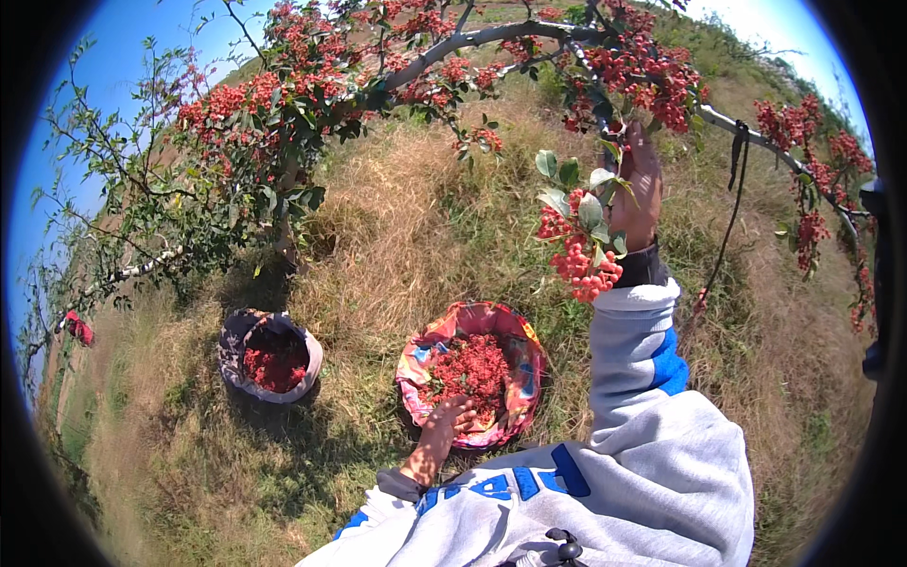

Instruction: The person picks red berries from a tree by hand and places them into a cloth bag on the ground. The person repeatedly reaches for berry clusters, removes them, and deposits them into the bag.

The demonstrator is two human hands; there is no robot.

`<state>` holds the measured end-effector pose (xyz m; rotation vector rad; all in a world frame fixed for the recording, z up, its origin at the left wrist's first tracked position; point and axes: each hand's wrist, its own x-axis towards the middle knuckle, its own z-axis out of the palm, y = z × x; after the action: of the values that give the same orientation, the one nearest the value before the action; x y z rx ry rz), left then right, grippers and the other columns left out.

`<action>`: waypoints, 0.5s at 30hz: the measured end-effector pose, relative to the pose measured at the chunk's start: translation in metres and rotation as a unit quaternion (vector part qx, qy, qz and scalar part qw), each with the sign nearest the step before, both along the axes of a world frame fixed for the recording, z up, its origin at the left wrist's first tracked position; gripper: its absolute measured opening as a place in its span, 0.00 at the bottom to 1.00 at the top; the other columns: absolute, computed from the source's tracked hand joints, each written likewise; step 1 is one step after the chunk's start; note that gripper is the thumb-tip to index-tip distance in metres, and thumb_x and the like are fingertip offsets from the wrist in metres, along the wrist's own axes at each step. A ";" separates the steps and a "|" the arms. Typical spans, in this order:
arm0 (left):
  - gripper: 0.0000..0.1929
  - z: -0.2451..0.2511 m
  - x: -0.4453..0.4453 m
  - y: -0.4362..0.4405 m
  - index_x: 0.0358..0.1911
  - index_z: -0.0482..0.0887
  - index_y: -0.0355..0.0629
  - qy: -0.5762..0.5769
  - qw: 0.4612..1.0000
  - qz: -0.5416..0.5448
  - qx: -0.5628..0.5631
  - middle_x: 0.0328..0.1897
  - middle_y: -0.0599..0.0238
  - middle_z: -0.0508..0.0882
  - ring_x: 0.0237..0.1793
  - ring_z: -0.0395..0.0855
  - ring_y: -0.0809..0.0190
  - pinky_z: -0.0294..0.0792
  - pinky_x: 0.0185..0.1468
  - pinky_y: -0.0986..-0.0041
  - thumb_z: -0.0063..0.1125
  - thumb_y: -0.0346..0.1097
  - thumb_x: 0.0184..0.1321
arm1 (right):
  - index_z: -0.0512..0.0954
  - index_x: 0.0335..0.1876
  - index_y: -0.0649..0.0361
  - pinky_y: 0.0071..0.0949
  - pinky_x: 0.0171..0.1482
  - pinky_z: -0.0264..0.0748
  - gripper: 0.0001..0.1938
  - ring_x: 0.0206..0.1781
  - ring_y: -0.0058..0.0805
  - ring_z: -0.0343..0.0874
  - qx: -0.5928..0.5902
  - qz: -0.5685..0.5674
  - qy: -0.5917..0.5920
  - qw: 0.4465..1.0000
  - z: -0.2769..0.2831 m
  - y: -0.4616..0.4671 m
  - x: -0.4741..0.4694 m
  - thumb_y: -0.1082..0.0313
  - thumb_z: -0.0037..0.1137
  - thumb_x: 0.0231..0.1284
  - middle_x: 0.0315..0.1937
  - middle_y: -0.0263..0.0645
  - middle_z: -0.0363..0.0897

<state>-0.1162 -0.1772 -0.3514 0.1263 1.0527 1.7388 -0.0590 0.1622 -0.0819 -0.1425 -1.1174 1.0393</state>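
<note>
My right hand (639,186) is raised to a branch among red berry clusters (648,81); leaves partly hide its fingers, and its exact grip is unclear. Beside the wrist hangs a leafy twig with pinkish-red berries (584,266). Lower down, my left hand (448,423) reaches over the near left rim of a basket lined with colourful patterned cloth (528,368). Its fingers are apart, with nothing seen between them. Picked red berry clusters (471,372) lie inside that basket, just beyond the fingertips.
A smaller cloth-lined container (312,358) holding red berries stands on the grass to the left. A thick grey branch (489,34) arches overhead, and a dark cord (733,195) hangs at right. Leafy branches (142,177) spread at left; a red object (78,329) is at the far left.
</note>
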 end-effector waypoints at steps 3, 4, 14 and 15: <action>0.21 -0.029 -0.008 -0.003 0.50 0.66 0.37 -0.024 1.000 0.007 0.001 0.45 0.57 0.74 0.44 0.75 0.57 0.71 0.44 0.63 0.51 0.36 0.54 | 0.72 0.39 0.56 0.17 0.28 0.68 0.09 0.29 0.14 0.70 -0.147 0.253 0.032 0.956 -0.001 0.008 0.007 0.63 0.50 0.56 0.28 0.28 0.74; 0.20 -0.018 -0.008 0.000 0.49 0.67 0.37 -0.039 0.999 -0.007 0.001 0.44 0.57 0.74 0.44 0.74 0.57 0.71 0.44 0.63 0.51 0.36 0.54 | 0.72 0.39 0.56 0.17 0.30 0.68 0.09 0.28 0.14 0.69 -0.131 0.282 0.043 0.950 -0.001 0.011 0.008 0.62 0.50 0.57 0.28 0.27 0.74; 0.27 -0.028 -0.007 -0.009 0.55 0.63 0.40 -0.014 0.998 -0.036 0.052 0.52 0.59 0.71 0.50 0.71 0.56 0.64 0.54 0.62 0.48 0.49 0.55 | 0.71 0.35 0.60 0.12 0.25 0.65 0.04 0.27 0.16 0.73 -0.002 0.263 -0.034 0.964 0.036 0.009 0.036 0.74 0.51 0.53 0.28 0.33 0.75; 0.27 -0.027 -0.007 -0.009 0.55 0.63 0.40 -0.013 0.998 -0.038 0.049 0.52 0.59 0.72 0.50 0.71 0.56 0.64 0.54 0.62 0.47 0.49 0.55 | 0.71 0.35 0.60 0.11 0.26 0.65 0.04 0.28 0.16 0.74 0.002 0.288 -0.049 0.956 0.040 0.011 0.041 0.74 0.51 0.53 0.28 0.33 0.75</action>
<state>-0.1232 -0.1858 -0.3782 0.2018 0.9334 1.7186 -0.0177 0.1728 -0.0420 0.1484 -1.2867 1.5593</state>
